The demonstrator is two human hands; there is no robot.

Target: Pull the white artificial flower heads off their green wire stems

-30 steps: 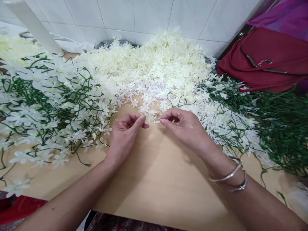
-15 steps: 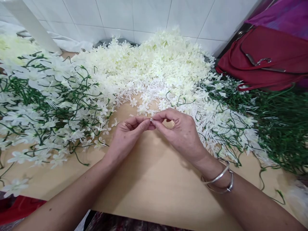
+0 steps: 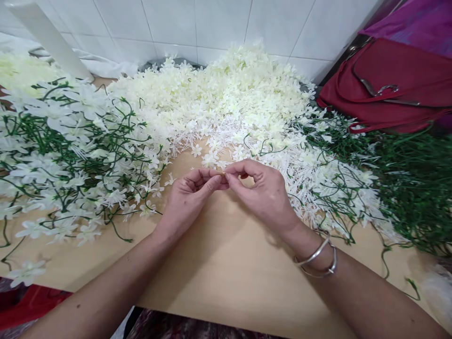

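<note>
Over the middle of the wooden table (image 3: pixel 226 263), my left hand (image 3: pixel 194 190) and my right hand (image 3: pixel 259 188) meet fingertip to fingertip. Both are closed in a pinch. Whatever lies between the fingertips is tiny and mostly covered, so I cannot make out its kind. Just beyond my fingers lie loose white artificial flowers (image 3: pixel 209 158). Behind them rises a big heap of cream-white blossoms (image 3: pixel 243 89) with thin white stems. To the left of my left hand is a pile of white flowers on green stems (image 3: pixel 81 155).
White blossoms mixed with green stems (image 3: pixel 328 183) spread to the right, beside a dense bunch of green stems (image 3: pixel 413 193). A red handbag (image 3: pixel 399 84) stands at the back right. Behind is a tiled wall (image 3: pixel 226 23); a pale post (image 3: pixel 49 40) rises at the left.
The small whitish bit seen between the fingertips before is now almost covered. My hands stay together in nearly the same place, and the view has shifted slightly.
</note>
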